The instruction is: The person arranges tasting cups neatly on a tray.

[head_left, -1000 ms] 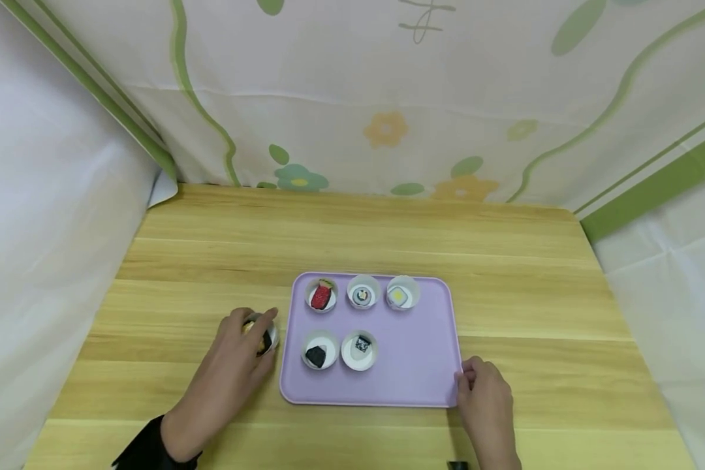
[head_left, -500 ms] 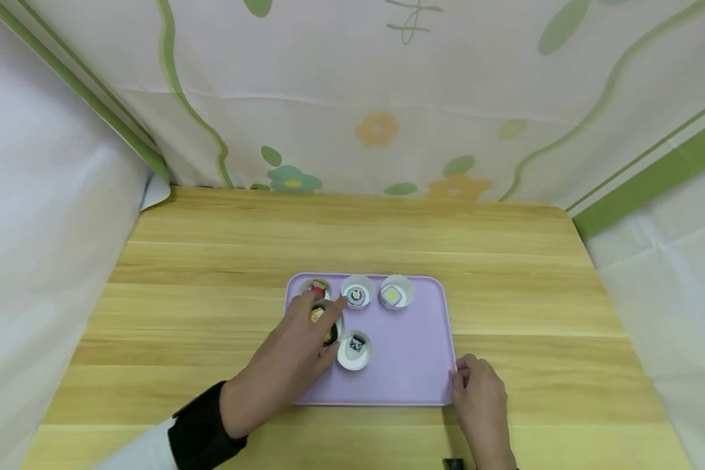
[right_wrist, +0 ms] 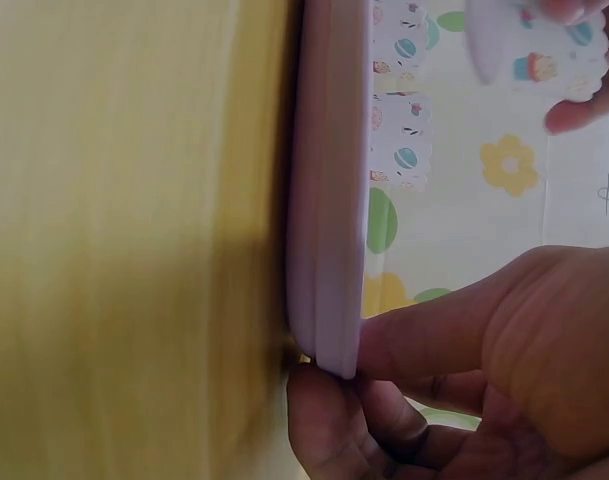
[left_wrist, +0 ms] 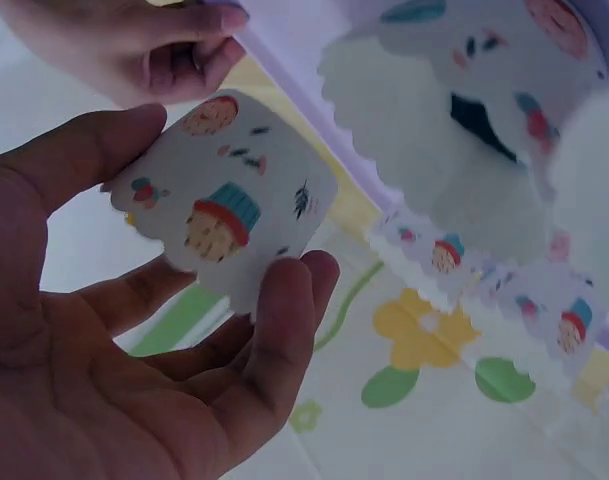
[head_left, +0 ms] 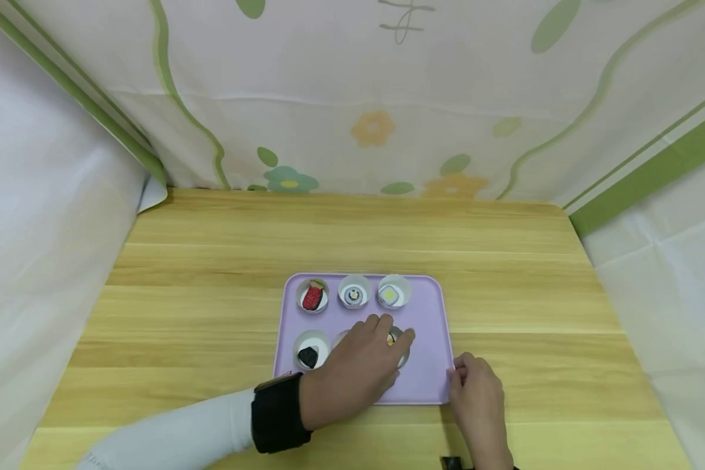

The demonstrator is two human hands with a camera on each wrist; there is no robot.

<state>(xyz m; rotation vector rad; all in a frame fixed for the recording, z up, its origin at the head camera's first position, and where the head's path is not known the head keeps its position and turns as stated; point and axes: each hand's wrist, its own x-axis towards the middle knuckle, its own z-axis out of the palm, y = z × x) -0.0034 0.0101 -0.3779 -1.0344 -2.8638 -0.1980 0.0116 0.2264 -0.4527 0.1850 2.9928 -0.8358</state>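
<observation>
My left hand (head_left: 358,369) holds a white paper baking cup (left_wrist: 234,190) with printed cupcakes between thumb and fingers. It hangs above the front half of the lilac tray (head_left: 425,385), clear of the surface. Only a yellowish bit of its contents shows in the head view. My right hand (head_left: 478,395) pinches the tray's front right corner, thumb above the rim and fingers under it in the right wrist view. Behind the left hand stand paper cups with a red sushi piece (head_left: 313,297), a round roll (head_left: 353,296) and a white-and-yellow piece (head_left: 390,295).
A cup with a black-wrapped rice ball (head_left: 308,356) stands at the tray's front left. Another cup (head_left: 339,337) beside it is mostly hidden by my left hand. The tray lies on a wooden table (head_left: 211,294), with a flowered curtain (head_left: 329,98) behind.
My left hand has carried the paper cup from the table left of the tray rightward over it. My right hand keeps its hold on the tray corner.
</observation>
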